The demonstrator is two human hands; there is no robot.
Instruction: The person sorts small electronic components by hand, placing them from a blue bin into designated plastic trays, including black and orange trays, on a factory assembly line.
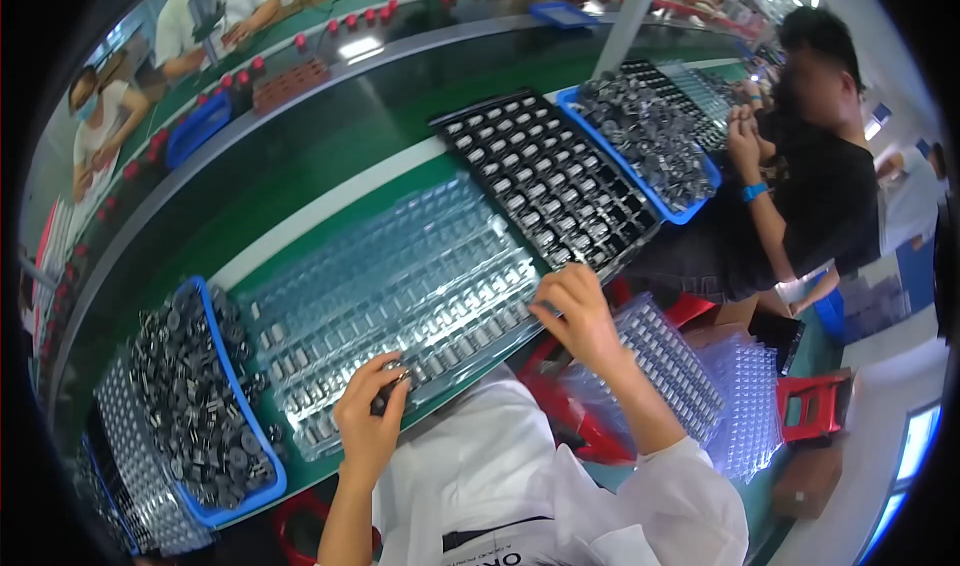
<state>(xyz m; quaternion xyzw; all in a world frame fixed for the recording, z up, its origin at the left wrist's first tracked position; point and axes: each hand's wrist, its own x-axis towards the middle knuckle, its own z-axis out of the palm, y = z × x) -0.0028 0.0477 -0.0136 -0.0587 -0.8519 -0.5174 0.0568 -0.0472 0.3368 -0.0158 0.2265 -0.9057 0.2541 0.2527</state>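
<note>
A clear plastic tray [370, 231] lies across the bench in front of me, with rows of small silver cylindrical parts [470, 311] in its pockets. My left hand [366, 411] is at the tray's near edge, its fingers curled round a small dark metallic part [396, 376] that is mostly hidden. At the tray's right end, my right hand [580, 318] has its thumb and fingers drawn together over the last pockets. Whatever those fingertips hold, if anything, is hidden.
To the left stands a blue bin [228, 368] heaped with grey-and-silver parts; a similar blue bin [682, 214] is at the right. A black tray [447, 124] of silver parts adjoins mine. Stacked clear trays [750, 406] rest beside a red stool [815, 406]. A co-worker [820, 156] sits at right.
</note>
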